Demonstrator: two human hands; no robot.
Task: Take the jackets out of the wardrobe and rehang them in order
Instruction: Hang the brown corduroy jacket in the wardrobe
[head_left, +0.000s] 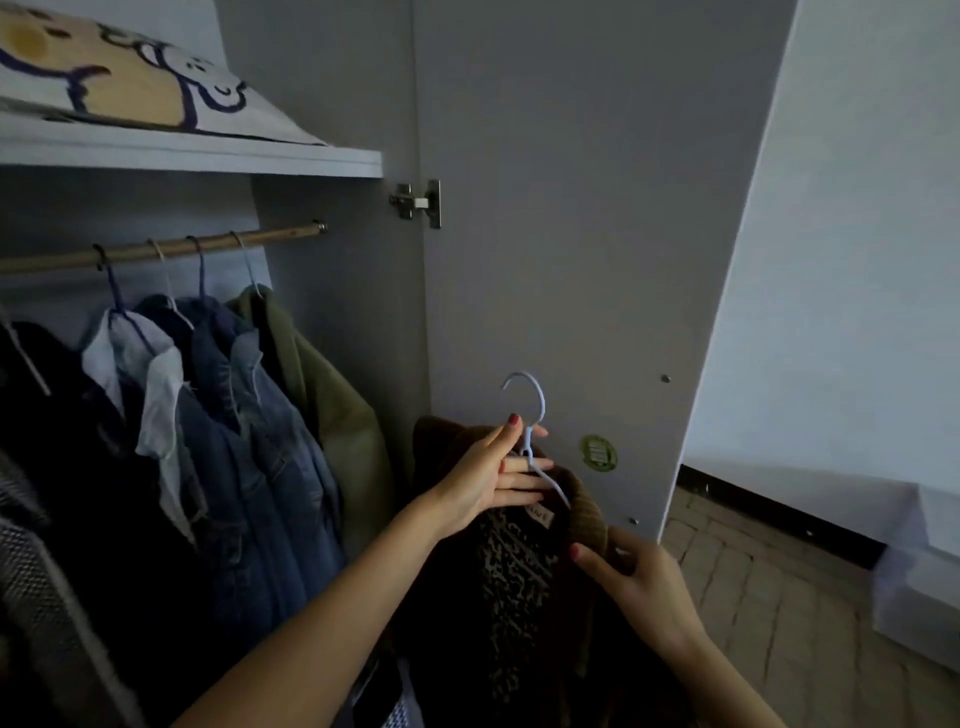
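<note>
A dark brown jacket with a patterned lining hangs on a pale blue hanger in front of the open wardrobe door. My left hand pinches the hanger's neck just below the hook. My right hand grips the jacket's ribbed collar at the right shoulder. On the wooden rail hang an olive green jacket, a denim jacket, a pale shirt and dark garments at the far left.
The grey wardrobe door stands open behind the held jacket, with a hinge at its edge. A shelf above the rail carries a printed cushion. Tiled floor lies at the lower right.
</note>
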